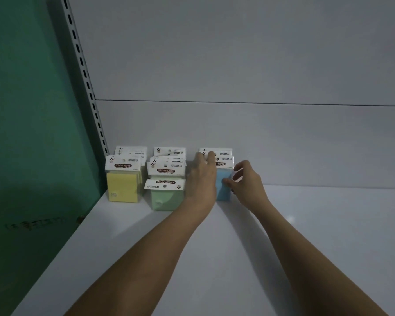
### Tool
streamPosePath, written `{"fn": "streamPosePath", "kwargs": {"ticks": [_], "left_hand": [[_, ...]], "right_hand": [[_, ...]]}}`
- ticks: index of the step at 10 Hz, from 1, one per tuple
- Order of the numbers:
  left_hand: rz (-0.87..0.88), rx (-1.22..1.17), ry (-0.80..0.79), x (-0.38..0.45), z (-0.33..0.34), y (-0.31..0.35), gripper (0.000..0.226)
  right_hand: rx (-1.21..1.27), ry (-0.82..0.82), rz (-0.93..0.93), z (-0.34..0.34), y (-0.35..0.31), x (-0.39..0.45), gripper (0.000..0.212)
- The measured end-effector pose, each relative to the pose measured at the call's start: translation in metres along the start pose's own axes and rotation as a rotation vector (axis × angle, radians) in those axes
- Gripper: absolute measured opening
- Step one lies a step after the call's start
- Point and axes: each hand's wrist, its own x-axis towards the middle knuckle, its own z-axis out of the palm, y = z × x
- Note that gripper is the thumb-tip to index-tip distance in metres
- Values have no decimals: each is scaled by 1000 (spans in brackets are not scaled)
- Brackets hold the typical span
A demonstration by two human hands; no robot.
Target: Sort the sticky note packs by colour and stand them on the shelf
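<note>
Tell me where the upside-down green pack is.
In the head view, the upside-down green pack leans at the front of the green row, between the yellow row on its left and the left hand on its right.

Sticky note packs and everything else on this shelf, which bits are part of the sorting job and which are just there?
Part of the job:
yellow packs, standing at the left
green packs, the front one upside down
blue packs, with the left hand and right hand on them
shelf

Just there:
green side panel
slotted upright
grey back panel
</note>
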Motion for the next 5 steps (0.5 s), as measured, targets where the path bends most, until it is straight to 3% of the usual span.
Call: {"fn": "streamPosePath", "kwargs": {"ticks": [2, 5], "left_hand": [[7, 47, 13, 6, 0, 1, 55], [29, 37, 54, 3, 4, 5, 76]], "right_hand": [[-44, 17, -54, 4, -1, 0, 27], [-79, -5, -20, -5, -5, -5, 45]]}}
